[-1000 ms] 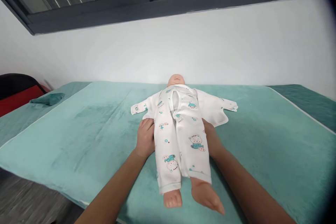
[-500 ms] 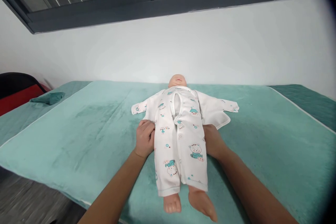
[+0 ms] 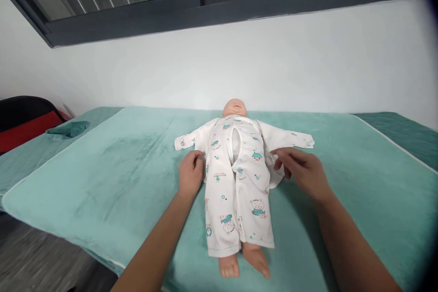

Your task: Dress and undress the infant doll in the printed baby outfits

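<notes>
A baby doll [image 3: 234, 107] lies on its back, head toward the wall and bare feet toward me. It wears a white printed baby shirt [image 3: 285, 137] with both sleeves spread out, and matching split-crotch trousers [image 3: 253, 205] pulled up high over the front. At the doll's side on the left, my left hand [image 3: 191, 172] is closed against the cloth edge; its fingertips are partly hidden. My right hand [image 3: 304, 171] is at the shirt's loose side flap on the right, fingers bent and pinched together at the cloth beside the trousers' waist.
The doll lies on a light green padded sheet [image 3: 119, 173] over a bed. A small dark green cloth [image 3: 67, 128] and a red and black object [image 3: 29, 123] are at the far left. Behind stand a white wall [image 3: 219, 64] and a barred window with a dark frame [image 3: 191, 9].
My right hand has come out from beside the trouser leg and moved up and outward to the shirt flap, which now hangs closer to the body. My left hand stays at the side.
</notes>
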A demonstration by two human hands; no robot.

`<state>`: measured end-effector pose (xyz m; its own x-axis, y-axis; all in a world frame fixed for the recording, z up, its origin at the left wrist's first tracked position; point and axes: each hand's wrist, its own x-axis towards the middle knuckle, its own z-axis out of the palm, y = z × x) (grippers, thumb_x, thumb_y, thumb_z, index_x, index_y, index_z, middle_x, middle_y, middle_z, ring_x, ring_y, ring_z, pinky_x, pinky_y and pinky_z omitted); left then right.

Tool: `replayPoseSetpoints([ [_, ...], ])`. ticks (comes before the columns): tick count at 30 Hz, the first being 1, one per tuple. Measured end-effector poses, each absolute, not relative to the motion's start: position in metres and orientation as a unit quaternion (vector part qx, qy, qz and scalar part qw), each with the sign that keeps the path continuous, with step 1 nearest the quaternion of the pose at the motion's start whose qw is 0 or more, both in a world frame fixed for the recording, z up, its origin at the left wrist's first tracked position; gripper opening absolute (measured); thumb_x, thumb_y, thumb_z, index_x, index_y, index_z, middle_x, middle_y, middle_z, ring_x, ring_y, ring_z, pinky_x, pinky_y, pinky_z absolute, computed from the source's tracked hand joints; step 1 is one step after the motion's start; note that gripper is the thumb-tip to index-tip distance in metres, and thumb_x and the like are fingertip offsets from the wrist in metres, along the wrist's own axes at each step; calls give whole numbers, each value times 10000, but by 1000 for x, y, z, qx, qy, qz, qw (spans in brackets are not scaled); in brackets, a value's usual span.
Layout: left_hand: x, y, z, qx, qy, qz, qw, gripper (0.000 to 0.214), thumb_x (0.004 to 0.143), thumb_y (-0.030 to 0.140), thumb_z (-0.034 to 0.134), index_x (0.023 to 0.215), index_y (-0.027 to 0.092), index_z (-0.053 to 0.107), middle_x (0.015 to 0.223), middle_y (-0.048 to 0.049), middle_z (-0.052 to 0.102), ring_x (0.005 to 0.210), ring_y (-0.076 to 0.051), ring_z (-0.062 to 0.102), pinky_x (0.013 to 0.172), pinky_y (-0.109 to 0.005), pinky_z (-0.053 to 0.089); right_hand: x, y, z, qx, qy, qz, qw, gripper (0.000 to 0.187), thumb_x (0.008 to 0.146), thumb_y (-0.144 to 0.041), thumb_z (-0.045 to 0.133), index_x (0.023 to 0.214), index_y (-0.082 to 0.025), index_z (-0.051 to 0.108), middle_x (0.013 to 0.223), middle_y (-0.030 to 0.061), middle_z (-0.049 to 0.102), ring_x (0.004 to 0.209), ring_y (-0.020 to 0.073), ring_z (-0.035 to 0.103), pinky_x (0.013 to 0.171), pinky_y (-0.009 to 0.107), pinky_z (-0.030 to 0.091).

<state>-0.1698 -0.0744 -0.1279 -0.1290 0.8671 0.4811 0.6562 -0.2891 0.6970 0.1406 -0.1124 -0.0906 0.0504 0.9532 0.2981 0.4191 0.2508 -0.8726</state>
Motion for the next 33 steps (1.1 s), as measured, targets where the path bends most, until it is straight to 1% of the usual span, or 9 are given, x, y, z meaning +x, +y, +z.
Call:
replayPoseSetpoints([
  [3, -172, -69, -131, 603, 613, 496, 120, 180, 855, 244, 482, 919, 209, 647, 877, -29, 687, 783, -193, 624, 734, -330, 498, 153, -101, -101, -653, -548, 140, 504, 289, 905, -427, 519, 990, -226, 710, 822, 45, 710, 734, 209, 650, 724, 348, 511],
  [8, -176, -60, -136, 534, 666, 511, 99, 194, 834, 318, 559, 979, 197, 603, 981, -63, 661, 915, -215, 622, 820, -365, 511, 176, -90, -125, -802, -522, -35, 288, 480, 862, -514, 539, 1136, -139, 661, 1125, 218, 661, 1062, 391, 589, 847, 513, 473],
  [11, -176, -55, -138, 545, 689, 474, 64, 303, 815, 373, 601, 1049, 181, 600, 1096, -114, 643, 1060, -272, 593, 922, -435, 486, 183, -91, -131, -823, -503, -44, 258, 569, 834, -586, 551, 1151, -122, 643, 1118, 238, 645, 1038, 404, 591, 793, 505, 476],
  [14, -175, -52, -137, 576, 693, 431, 41, 343, 804, 390, 615, 1054, 155, 613, 1146, -155, 625, 1139, -313, 549, 976, -477, 446, 184, -88, -129, -828, -498, 30, 255, 475, 819, -580, 546, 1030, -171, 664, 937, 158, 675, 840, 338, 632, 703, 453, 469],
  [18, -174, -53, -134, 587, 677, 437, 79, 209, 787, 382, 632, 864, 188, 617, 1019, -101, 651, 1071, -285, 554, 954, -442, 428, 176, -85, -120, -780, -481, 116, 382, 271, 796, -470, 580, 885, -219, 624, 784, 55, 641, 725, 245, 603, 666, 371, 449],
  [22, -173, -59, -131, 555, 671, 475, 125, 160, 835, 361, 568, 777, 220, 519, 838, -16, 637, 799, -203, 572, 749, -333, 439, 150, -95, -104, -552, -469, 317, 613, 272, 813, -497, 617, 942, -265, 558, 1038, 40, 681, 827, 220, 636, 643, 315, 480],
  [26, -172, -65, -127, 526, 672, 502, 140, 213, 884, 391, 524, 766, 229, 451, 718, 36, 541, 676, -159, 495, 648, -282, 377, 128, -114, -91, -353, -546, 500, 573, 198, 821, -425, 699, 910, -272, 609, 1267, 48, 649, 984, 243, 647, 708, 334, 503],
  [29, -171, -66, -124, 519, 664, 516, 153, 263, 895, 395, 518, 729, 226, 406, 670, 52, 460, 645, -143, 435, 631, -269, 347, 127, -119, -87, -273, -567, 553, 546, 80, 887, -339, 658, 877, -261, 675, 1219, 59, 675, 1054, 252, 632, 825, 375, 499],
  [33, -172, -65, -124, 501, 607, 570, 235, 301, 865, 386, 577, 702, 216, 390, 670, 54, 402, 648, -131, 377, 635, -258, 321, 134, -114, -89, -268, -498, 531, 631, 124, 935, -281, 592, 873, -275, 700, 1060, 28, 698, 916, 187, 637, 795, 337, 498],
])
